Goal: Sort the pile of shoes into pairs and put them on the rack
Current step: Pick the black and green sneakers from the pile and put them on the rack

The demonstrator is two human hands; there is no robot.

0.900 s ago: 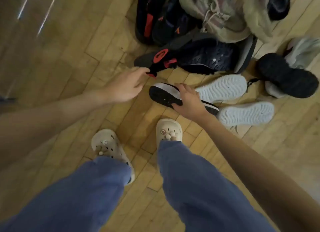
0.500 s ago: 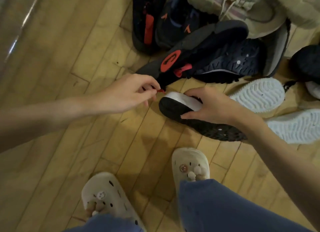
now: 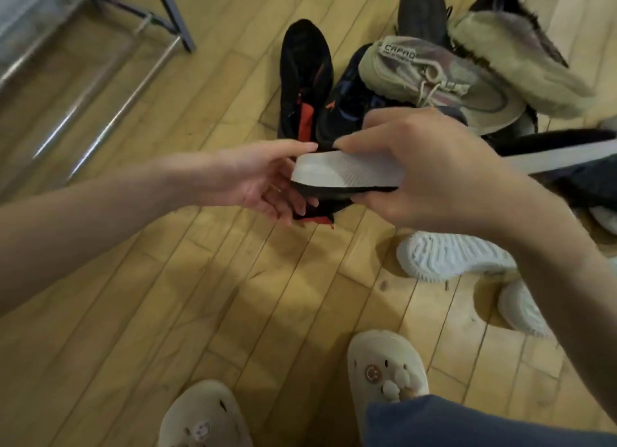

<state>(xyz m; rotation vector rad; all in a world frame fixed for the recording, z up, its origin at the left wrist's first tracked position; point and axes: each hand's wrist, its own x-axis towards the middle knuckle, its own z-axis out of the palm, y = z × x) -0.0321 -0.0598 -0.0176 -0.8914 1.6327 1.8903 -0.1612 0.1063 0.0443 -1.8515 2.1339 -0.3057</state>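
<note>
**A black shoe lifted from the pile**

Above the wooden floor (image 3: 200, 296), we hold a black white-soled shoe (image 3: 347, 176) clear of the pile of shoes (image 3: 417, 79); our right hand (image 3: 444, 179) curls round its middle, thumb beneath and fingers over the upper; our left hand (image 3: 263, 179) cups the toe end, fingers loosely spread beneath it. We judge it light, its upper soft and its sole stiff, so the midsole is the sure hold; the rack (image 3: 133, 29) stands at upper left, well apart.
</note>
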